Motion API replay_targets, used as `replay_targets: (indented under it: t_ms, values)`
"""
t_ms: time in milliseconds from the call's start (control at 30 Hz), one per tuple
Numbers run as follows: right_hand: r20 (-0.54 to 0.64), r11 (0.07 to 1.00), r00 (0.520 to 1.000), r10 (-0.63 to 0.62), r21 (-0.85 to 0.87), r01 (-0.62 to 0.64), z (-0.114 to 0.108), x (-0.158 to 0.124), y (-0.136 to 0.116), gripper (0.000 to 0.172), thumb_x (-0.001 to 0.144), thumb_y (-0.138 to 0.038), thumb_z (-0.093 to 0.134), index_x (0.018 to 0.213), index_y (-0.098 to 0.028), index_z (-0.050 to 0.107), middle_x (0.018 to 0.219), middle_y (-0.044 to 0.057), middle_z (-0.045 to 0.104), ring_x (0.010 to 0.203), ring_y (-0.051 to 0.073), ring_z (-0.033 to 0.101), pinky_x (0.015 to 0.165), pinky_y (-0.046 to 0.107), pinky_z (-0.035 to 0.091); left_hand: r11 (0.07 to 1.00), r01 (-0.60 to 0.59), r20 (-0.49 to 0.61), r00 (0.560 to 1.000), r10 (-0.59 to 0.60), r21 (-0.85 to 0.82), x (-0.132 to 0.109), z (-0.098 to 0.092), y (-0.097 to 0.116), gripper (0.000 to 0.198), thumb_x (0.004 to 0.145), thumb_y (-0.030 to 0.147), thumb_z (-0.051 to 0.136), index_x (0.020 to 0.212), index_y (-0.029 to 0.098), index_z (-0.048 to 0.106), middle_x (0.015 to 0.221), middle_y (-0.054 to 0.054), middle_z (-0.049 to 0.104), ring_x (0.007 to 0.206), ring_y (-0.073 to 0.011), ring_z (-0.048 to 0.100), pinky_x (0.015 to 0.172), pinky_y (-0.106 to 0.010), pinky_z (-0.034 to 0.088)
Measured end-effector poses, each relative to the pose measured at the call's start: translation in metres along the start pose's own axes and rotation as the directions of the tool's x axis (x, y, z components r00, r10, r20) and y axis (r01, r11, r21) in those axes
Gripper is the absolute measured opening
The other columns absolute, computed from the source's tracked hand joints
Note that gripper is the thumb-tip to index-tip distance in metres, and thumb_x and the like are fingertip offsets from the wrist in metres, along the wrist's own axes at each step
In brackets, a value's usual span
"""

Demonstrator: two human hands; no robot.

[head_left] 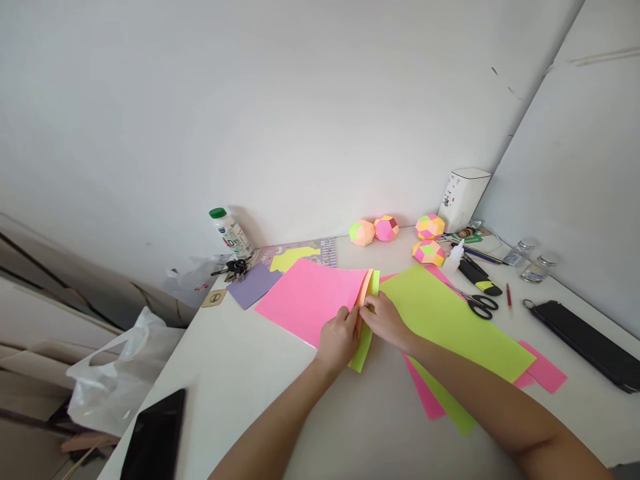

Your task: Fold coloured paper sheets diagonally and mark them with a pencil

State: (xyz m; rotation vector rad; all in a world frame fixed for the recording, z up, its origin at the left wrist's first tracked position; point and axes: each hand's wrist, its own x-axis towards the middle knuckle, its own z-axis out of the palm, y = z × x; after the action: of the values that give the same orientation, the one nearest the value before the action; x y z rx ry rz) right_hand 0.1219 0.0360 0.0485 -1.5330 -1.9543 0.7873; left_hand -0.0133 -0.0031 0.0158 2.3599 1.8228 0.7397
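My left hand [340,337] is closed on the right edge of a large pink paper sheet [310,297], where layers of colored paper meet. Beside it, my right hand [384,319] pinches the same edge with its fingertips. Between the hands, a narrow orange paper strip [367,283] shows, with a yellow-green paper strip [363,353] along its right side. Whether these layers are folded or just stacked I cannot tell. To the right, under my right forearm, lies a big lime-green sheet [450,320] over pink paper pieces [545,369].
Colored paper balls [430,227] stand near the wall. Right of them are a white glue bottle [454,257], a cutter [480,277], scissors [480,305], glass jars [539,268] and a black case [583,340]. On the left are a green-capped bottle [231,233], keys [236,269] and a phone [155,437].
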Motion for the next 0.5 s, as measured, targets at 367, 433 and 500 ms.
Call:
replay_targets:
  t_ms: [367,433,500]
  values:
    - [-0.056,0.989,0.995,-0.087,-0.124,0.08,-0.016,-0.008,-0.016,0.026,0.083,-0.016,0.047,0.06,-0.018,0.035,0.082,-0.002,0.038,0.052,0.006,0.035,0.052,0.024,0.033,0.979,0.027,0.045,0.998,-0.036,0.201,0.001,-0.006,0.004,0.02,0.083,0.004,0.042,0.073,0.017,0.054,0.071,0.001,0.042,0.045,-0.0073,0.03,0.043,-0.023,0.022]
    - [-0.071,0.985,0.992,-0.1,-0.146,0.089,-0.016,-0.01,-0.018,0.026,0.083,-0.015,0.046,0.06,-0.018,0.035,0.081,-0.001,0.037,0.054,0.007,0.036,0.052,0.024,0.031,0.976,0.013,0.043,0.999,-0.023,0.216,0.001,-0.007,0.005,0.019,0.085,0.006,0.042,0.078,0.016,0.056,0.072,0.0,0.043,0.046,-0.0075,0.034,0.043,-0.023,0.024]
    - [-0.091,0.977,0.988,-0.121,-0.186,0.103,-0.016,-0.011,-0.019,0.025,0.083,-0.016,0.047,0.061,-0.018,0.036,0.08,-0.001,0.038,0.056,0.008,0.036,0.052,0.024,0.031,0.974,0.007,0.034,0.999,-0.015,0.227,0.0,-0.007,0.006,0.021,0.087,0.008,0.041,0.094,0.016,0.058,0.074,0.0,0.046,0.047,-0.008,0.038,0.044,-0.022,0.027]
